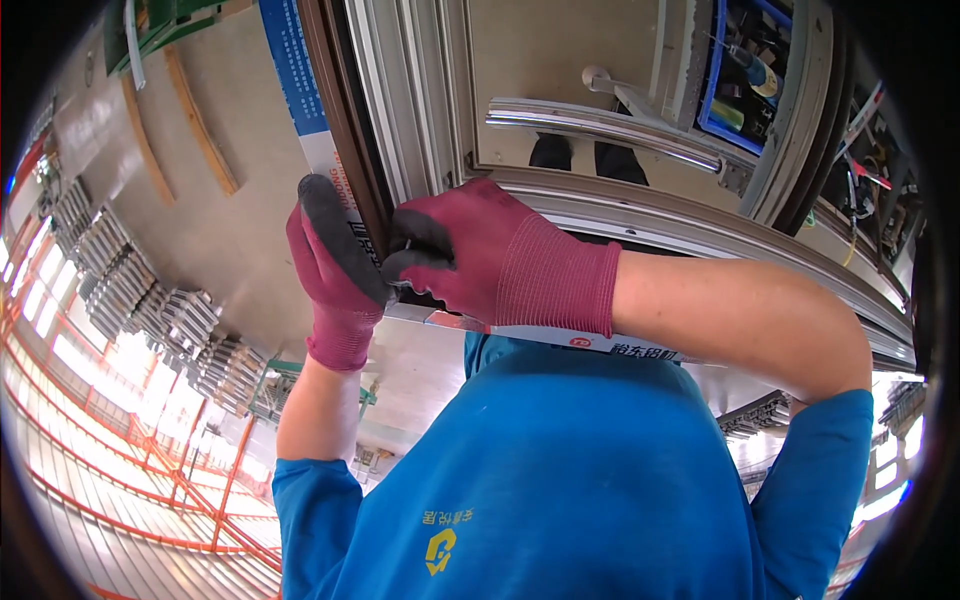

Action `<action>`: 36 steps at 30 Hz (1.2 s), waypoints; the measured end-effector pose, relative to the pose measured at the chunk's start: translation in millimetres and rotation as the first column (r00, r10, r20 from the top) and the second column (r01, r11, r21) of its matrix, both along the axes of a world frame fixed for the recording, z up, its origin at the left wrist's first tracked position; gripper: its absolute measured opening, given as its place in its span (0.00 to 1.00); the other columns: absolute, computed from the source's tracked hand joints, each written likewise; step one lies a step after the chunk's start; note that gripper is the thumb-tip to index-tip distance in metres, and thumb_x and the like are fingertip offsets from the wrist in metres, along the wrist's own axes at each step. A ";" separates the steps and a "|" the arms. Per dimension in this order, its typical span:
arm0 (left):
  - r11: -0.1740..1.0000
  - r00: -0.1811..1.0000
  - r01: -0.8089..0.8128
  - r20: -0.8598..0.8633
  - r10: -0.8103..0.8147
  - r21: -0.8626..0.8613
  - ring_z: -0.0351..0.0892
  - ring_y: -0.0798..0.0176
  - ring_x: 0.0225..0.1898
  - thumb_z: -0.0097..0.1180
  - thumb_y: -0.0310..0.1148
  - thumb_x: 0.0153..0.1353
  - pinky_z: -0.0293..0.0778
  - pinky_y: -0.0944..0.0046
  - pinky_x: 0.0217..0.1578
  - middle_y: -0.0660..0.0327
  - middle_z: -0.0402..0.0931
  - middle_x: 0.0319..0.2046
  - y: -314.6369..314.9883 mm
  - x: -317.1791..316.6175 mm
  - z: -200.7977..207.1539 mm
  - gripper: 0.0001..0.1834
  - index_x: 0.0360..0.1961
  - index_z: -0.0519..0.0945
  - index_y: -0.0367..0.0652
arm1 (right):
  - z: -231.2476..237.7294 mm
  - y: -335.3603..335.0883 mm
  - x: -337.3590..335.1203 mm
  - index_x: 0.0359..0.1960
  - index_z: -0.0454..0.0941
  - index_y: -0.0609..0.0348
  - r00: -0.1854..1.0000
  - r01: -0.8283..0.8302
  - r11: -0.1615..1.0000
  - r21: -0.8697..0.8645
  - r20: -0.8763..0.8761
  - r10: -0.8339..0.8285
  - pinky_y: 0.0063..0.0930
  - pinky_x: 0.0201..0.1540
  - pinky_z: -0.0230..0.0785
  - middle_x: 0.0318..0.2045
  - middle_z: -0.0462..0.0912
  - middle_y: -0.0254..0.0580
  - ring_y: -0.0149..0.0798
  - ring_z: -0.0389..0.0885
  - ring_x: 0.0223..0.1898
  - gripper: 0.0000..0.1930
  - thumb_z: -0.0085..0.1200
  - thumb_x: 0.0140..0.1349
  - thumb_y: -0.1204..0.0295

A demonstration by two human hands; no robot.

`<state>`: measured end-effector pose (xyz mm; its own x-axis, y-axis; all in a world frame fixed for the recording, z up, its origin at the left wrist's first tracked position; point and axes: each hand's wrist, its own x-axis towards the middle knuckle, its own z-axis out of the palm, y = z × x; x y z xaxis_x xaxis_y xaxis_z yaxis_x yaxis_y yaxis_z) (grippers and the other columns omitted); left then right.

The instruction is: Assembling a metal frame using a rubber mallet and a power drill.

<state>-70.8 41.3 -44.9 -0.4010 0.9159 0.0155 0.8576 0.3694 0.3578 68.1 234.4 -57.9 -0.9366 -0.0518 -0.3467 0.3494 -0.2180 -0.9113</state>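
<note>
Left hand (335, 270) and right hand (480, 260), both in maroon gloves, are meeting at the corner of the brown aluminium frame (345, 120). Fingers of both are closing on that corner, pinching its protective film (325, 160).

Left hand (335, 275): in a maroon knit glove with dark palm coating, fingers upright and closed together, thumb side turned toward the other hand.
Right hand (470, 255): same glove, fingers curled, dark fingertips (410, 250) pinched just beside the left palm.
Left forearm: bare, rises from a blue short sleeve.
Right forearm: bare, bent at the elbow, lies across from the right.
</note>
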 end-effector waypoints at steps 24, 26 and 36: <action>0.906 0.835 -0.423 0.391 0.386 0.008 0.79 0.67 0.35 0.33 0.44 0.86 0.76 0.61 0.40 0.57 0.85 0.35 53.6 15.9 14.3 0.29 0.47 0.84 0.33 | 5.4 0.0 2.3 0.47 0.73 0.57 0.871 -0.102 0.787 0.609 -0.327 0.366 0.39 0.30 0.77 0.28 0.81 0.44 0.48 0.88 0.30 0.18 0.69 0.61 0.70; 0.941 0.891 -0.335 0.343 0.297 0.055 0.79 0.68 0.36 0.33 0.44 0.86 0.76 0.61 0.40 0.57 0.85 0.36 52.1 13.6 14.0 0.29 0.47 0.84 0.33 | -5.9 5.3 1.3 0.47 0.73 0.57 0.877 -0.141 0.840 0.524 -0.327 0.351 0.40 0.31 0.77 0.29 0.82 0.46 0.51 0.87 0.31 0.17 0.68 0.62 0.71; 0.993 0.990 0.059 -0.136 -0.044 0.107 0.82 0.46 0.42 0.54 0.33 0.78 0.79 0.53 0.45 0.43 0.81 0.48 22.2 1.2 0.9 0.25 0.68 0.70 0.27 | -10.8 -2.0 12.9 0.45 0.78 0.55 0.970 0.009 0.992 0.123 -0.244 0.021 0.44 0.39 0.80 0.33 0.85 0.52 0.58 0.86 0.36 0.11 0.66 0.64 0.72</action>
<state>-69.6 63.5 -44.0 -0.3411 0.9249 0.1678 0.9171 0.2883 0.2753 81.0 232.4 -68.7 -0.9934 -0.0289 -0.1113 0.1136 -0.0983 -0.9887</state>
